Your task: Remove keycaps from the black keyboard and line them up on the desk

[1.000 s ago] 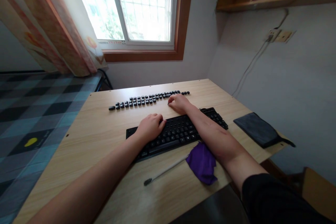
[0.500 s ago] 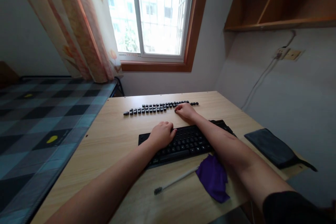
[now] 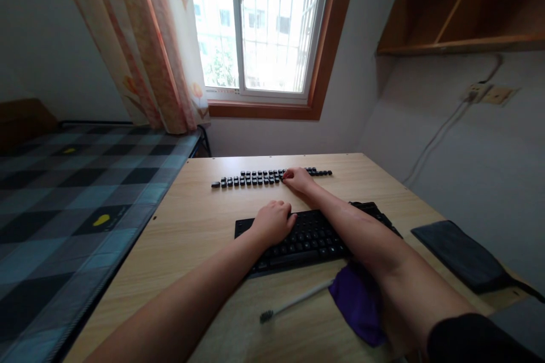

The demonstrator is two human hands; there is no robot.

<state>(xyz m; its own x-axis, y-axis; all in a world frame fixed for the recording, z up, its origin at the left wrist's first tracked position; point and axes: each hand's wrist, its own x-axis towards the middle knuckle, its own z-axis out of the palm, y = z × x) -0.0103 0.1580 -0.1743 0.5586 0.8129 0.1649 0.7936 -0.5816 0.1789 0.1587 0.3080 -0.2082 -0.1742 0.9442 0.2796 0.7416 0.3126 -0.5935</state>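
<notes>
Across the far side of the wooden table lie rows of loose black keycaps [image 3: 242,182]. My right hand [image 3: 299,180] is at these rows, thumb and fingers pinched on a small black keycap at the right end of the front row. Nearer to me lies a black keyboard [image 3: 304,245], with many keys still on it; my right forearm crosses above its right part. On the keyboard's left part rests my left hand [image 3: 272,222], palm down, thumb apart from the fingers, holding nothing.
In front of the keyboard lie a thin brush [image 3: 302,298] with dark bristles and a purple cloth [image 3: 355,305]. A dark pouch [image 3: 460,255] is at the table's right side. A bed [image 3: 97,181] stands left, a shelf [image 3: 468,45] hangs upper right.
My right hand has moved slightly left along the rows, bringing the keycap against the front row's end. My left hand stays on the keyboard. The whole view has shifted a little.
</notes>
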